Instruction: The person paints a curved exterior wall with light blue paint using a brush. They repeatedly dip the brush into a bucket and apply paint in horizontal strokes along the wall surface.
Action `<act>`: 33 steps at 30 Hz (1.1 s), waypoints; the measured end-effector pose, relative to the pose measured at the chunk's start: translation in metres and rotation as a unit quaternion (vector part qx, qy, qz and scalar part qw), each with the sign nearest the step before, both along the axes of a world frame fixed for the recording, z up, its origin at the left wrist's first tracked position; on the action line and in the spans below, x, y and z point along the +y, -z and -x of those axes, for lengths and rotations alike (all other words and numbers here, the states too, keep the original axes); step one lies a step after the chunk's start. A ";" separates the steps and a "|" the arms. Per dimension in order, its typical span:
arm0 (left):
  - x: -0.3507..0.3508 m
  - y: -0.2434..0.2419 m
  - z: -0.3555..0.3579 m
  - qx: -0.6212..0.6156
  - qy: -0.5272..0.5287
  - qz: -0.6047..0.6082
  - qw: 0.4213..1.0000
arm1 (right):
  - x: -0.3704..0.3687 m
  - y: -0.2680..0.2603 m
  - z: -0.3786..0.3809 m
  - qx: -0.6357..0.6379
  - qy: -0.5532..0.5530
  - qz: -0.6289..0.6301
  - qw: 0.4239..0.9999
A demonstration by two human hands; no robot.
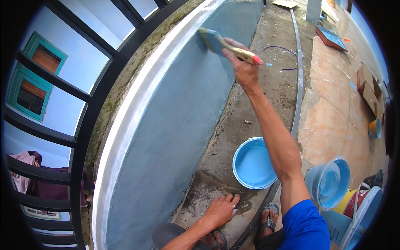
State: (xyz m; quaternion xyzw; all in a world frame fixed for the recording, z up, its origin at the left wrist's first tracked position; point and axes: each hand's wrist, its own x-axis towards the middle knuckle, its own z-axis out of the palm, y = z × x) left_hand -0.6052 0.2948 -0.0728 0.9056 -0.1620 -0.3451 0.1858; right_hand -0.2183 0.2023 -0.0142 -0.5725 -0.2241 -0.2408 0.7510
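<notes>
My right hand grips the wooden handle of a wide paintbrush, its tip end red. The bristles touch the upper part of a low wall coated grey-blue, just below its white top edge. My left hand hangs low over the concrete ground near my knee, fingers spread, holding nothing. Between my hands, partly behind my right forearm, stands a round bucket of light blue paint.
Behind the wall runs a black metal railing; a person is beyond it. At right are a second blue bucket, a large paint pail, a paint tray, a cardboard box and a small cup. A metal strip borders the tiles.
</notes>
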 end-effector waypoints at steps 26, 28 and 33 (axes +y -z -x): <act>0.003 0.009 0.010 -0.008 0.003 -0.012 1.000 | -0.001 -0.002 0.044 -0.005 -0.095 0.039 0.995; -0.001 -0.001 0.002 0.012 0.002 -0.007 1.000 | -0.009 -0.010 0.037 0.017 -0.048 0.029 0.998; -0.003 0.000 0.002 0.020 0.015 -0.006 1.000 | 0.005 -0.003 0.039 -0.002 -0.058 0.064 0.996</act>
